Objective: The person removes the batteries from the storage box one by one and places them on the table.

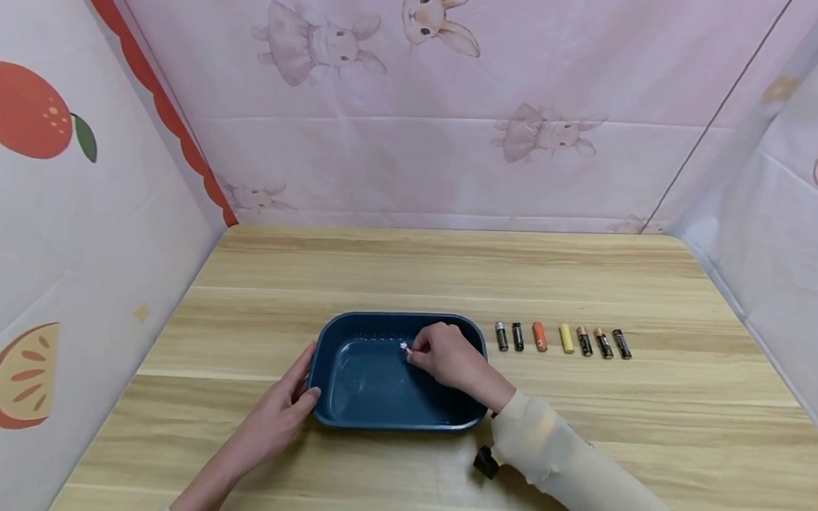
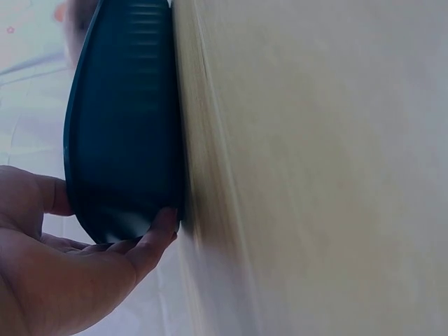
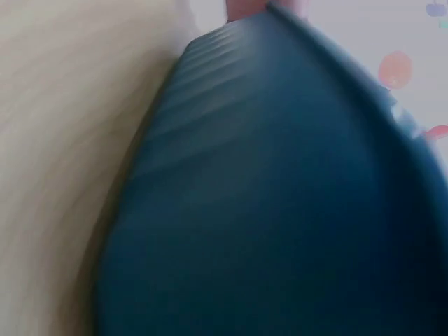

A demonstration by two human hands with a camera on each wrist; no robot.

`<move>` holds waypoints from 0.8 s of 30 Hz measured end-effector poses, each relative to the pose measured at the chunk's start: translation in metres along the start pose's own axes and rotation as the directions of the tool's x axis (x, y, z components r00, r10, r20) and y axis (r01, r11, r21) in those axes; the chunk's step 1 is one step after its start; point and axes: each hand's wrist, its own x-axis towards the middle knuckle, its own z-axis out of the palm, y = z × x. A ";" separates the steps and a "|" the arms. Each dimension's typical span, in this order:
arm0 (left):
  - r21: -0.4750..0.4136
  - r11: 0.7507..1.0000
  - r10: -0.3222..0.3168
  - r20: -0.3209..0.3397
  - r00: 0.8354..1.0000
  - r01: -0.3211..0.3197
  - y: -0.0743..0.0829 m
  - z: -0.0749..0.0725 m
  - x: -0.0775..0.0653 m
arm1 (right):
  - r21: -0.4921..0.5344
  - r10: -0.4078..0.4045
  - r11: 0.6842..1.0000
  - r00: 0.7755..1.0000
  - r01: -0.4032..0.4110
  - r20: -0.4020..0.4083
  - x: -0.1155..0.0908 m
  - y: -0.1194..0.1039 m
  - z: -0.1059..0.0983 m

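Observation:
A dark blue plastic basin (image 1: 370, 386) stands on the wooden table. My left hand (image 1: 283, 410) grips its left end, the thumb at the rim and the fingers against the outer wall; the left wrist view shows this hand (image 2: 84, 269) around the basin's end (image 2: 126, 126). Inside the basin, toward its right half, my right hand (image 1: 449, 356) pinches a small shiny whitish-pink thing (image 1: 405, 348) between thumb and fingertips. Its kind is too small to tell. The basin's outer wall (image 3: 266, 189) fills most of the right wrist view, which hides the right hand's fingers.
To the right of the basin, several batteries lie in a row, among them an orange battery (image 1: 539, 337) and a yellow battery (image 1: 566, 338). A black device (image 1: 486, 463) sits by the right sleeve (image 1: 544, 441). Printed cloth walls (image 1: 412, 173) border the table (image 1: 246, 265).

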 end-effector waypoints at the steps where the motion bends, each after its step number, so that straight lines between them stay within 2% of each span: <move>1: 0.002 1.000 -0.003 0.000 1.000 0.003 0.000 0.000 0.000 | 0.021 -0.012 1.000 1.000 0.012 -0.004 0.000 -0.001 -0.001; 7: 0.009 1.000 -0.006 -0.001 1.000 0.006 0.001 0.000 0.001 | 0.126 -0.064 0.990 0.997 0.068 -0.036 -0.006 -0.013 -0.014; 14: 0.013 1.000 -0.012 -0.004 1.000 0.012 0.002 -0.001 0.001 | 0.247 -0.064 0.965 0.992 0.090 -0.109 -0.020 -0.022 -0.038; 20: 0.012 1.000 -0.020 -0.002 1.000 0.020 0.003 -0.003 0.001 | 0.282 -0.052 0.954 0.980 0.105 -0.191 -0.034 -0.016 -0.067; 24: 0.010 1.000 -0.025 -0.003 1.000 0.025 0.003 -0.003 0.000 | 0.289 -0.017 0.953 0.970 0.089 -0.242 -0.044 -0.006 -0.086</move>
